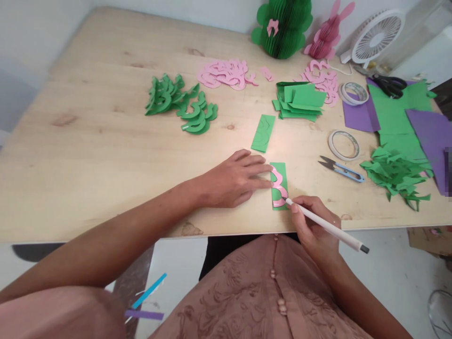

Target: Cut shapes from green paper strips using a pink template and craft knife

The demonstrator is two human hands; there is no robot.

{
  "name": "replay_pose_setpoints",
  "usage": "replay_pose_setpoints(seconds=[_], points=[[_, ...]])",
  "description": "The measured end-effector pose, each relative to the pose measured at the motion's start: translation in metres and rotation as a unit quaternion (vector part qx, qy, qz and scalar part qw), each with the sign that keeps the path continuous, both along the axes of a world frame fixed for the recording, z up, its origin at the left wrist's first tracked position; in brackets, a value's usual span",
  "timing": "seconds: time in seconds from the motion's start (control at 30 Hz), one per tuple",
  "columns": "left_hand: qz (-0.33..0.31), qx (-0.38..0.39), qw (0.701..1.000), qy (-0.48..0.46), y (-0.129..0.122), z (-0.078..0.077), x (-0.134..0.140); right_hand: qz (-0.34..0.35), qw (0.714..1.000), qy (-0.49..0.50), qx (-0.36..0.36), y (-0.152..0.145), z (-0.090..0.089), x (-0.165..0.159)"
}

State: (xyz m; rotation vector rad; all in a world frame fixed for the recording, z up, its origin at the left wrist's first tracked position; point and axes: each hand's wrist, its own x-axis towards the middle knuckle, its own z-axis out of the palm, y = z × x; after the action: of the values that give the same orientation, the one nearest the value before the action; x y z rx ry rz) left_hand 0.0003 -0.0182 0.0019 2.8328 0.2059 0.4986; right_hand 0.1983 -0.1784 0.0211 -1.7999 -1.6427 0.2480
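Observation:
My right hand [314,223] grips a white pen [328,227], its tip touching the lower right edge of a pink paper cutout [280,192]. That curved cutout lies on a green paper strip [284,172] near the table's front edge. With fingers stretched out, my left hand [240,180] lies flat, its fingertips on the left side of the cutout and strip. Just beyond it rests another green strip [263,133] with a curved line drawn on it. A stack of folded green paper [300,100] sits farther back.
Green cutouts [169,96] and pink cutouts [226,74] lie in piles toward the back. On the right are blue-handled thread snips [342,169], a tape roll [344,145], green scraps [399,172], black scissors [389,86] and a white fan [377,37]. Honeycomb paper figures [287,28] stand behind.

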Motion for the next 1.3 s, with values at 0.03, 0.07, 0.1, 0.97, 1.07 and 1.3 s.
replay_pose_setpoints(seconds=[0.03, 0.07, 0.1, 0.97, 1.07, 1.3], points=[[0.0, -0.001, 1.0, -0.001, 0.0, 0.0, 0.0, 0.0, 1.0, 0.0, 0.002, 0.0, 0.0, 0.0], [0.0, -0.001, 1.0, 0.0, 0.0, 0.0, 0.0, 0.001, 1.0, 0.001, 0.003, 0.0, -0.001, 0.0], [0.0, -0.002, 1.0, 0.0, 0.0, 0.0, 0.0, 0.001, 1.0, 0.002, 0.004, 0.0, -0.001, 0.0], [0.003, -0.008, 1.0, 0.014, -0.001, 0.002, 0.0, 0.123, 0.99, 0.005, 0.069, 0.002, 0.001, -0.002], [-0.001, -0.006, 1.0, 0.012, 0.0, 0.002, -0.001, 0.106, 0.992, 0.049, 0.037, 0.005, 0.003, 0.0], [0.003, -0.003, 1.0, 0.01, -0.001, 0.002, -0.001, 0.017, 0.987, 0.16, -0.015, 0.018, 0.002, -0.004]])
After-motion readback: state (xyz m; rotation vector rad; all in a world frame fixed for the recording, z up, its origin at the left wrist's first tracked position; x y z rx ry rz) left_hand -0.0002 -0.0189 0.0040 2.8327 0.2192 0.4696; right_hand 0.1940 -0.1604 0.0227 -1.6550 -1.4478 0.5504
